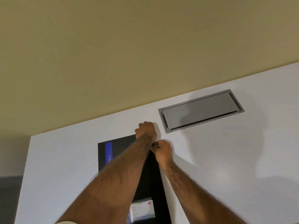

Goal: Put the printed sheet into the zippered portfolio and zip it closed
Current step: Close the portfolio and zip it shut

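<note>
A black zippered portfolio [123, 146] with a blue stripe lies flat on the white table [226, 159]. A small card shows in a clear pocket near its close end. My left hand [146, 130] is clenched on the portfolio's far right corner. Just beside it, my right hand [162, 151] pinches a small dark thing at the right edge, apparently the zipper pull. My forearms cover much of the cover. The printed sheet is not visible.
A grey metal cable hatch [200, 110] is set flush in the table, just right of the hands. The table's far edge meets a yellowish wall [129, 54]. The table's left edge [24, 175] drops to a dark floor.
</note>
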A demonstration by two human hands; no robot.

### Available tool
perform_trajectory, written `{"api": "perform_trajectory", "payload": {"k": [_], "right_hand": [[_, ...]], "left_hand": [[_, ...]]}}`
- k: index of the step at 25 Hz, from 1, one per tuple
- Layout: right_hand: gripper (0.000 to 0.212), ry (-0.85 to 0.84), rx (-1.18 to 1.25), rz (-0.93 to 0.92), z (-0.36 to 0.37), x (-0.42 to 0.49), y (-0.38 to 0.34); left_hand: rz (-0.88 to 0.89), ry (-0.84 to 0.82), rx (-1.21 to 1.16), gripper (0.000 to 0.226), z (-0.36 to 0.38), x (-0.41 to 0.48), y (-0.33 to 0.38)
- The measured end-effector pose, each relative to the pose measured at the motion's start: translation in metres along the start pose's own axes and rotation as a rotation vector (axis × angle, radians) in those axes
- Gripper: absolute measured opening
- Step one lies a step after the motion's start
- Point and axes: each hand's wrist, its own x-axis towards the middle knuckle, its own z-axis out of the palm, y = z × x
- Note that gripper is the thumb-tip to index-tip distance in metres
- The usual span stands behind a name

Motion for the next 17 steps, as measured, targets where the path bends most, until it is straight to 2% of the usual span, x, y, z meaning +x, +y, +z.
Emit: {"api": "perform_trajectory", "payload": {"k": [2,4,8,13,17], "right_hand": [[0.032,-0.008,0.049,-0.023,0.003,0.009,-0.016],[0.038,0.021,-0.038,-0.035,0.005,0.021,-0.022],[0.037,-0.007,-0.121,-0.034,0.004,0.028,-0.027],[0.034,0.019,-0.160,-0.043,0.004,0.036,-0.023],[0.022,-0.005,-0.136,-0.025,0.002,0.039,-0.021]], "left_hand": [[0.010,0.000,0.003,0.042,0.001,0.002,-0.002],[0.013,0.009,0.012,0.042,0.003,0.005,-0.005],[-0.068,0.053,-0.043,0.037,0.000,0.015,-0.019],[-0.364,-0.023,-0.355,0.038,-0.020,0.031,-0.067],[-0.450,-0.074,-0.506,0.043,-0.026,0.034,-0.104]]}}
